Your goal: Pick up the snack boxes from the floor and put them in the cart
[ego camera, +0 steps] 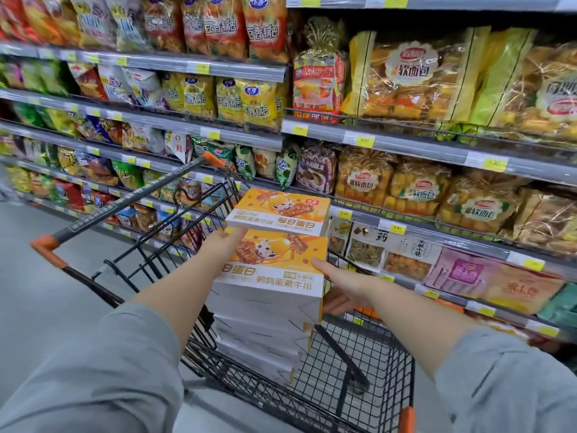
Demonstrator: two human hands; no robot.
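My left hand (223,242) and right hand (340,282) grip the stack of orange-and-white cardboard snack boxes (274,276) from both sides, thumbs on top, over the black wire shopping cart (359,370) basket.

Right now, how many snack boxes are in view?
6 that I can make out. One box sits high at the back; five in the front stack, held between left hand and right hand over the cart. More may hide behind.
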